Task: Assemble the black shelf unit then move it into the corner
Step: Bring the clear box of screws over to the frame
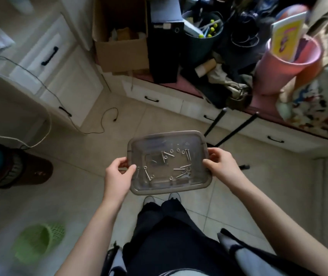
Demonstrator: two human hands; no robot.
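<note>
- Step in hand, as I judge it: fetching the fasteners before any joining starts. The person stands over the tiled floor (179,124) and holds a clear plastic tray (197,186) level in front of the body.
- The left hand (117,174) clamps its grip on the tray's left rim, thumb over the edge; the right hand (222,165) pinches the right rim likewise.
- Loose silver bolts (187,154) and small washers (171,150) lie scattered on the tray's bottom.
- 2 black poles (236,128), probably shelf legs, lean against the drawer unit (199,108) just beyond the tray.
- Next move likely calls for setting the tray down level, near the poles, so nothing rolls out.
- Hard to tell: the shelf panels are not in view; the exact bolt count is blurred; the poles' lower ends sit partly behind the tray.
</note>
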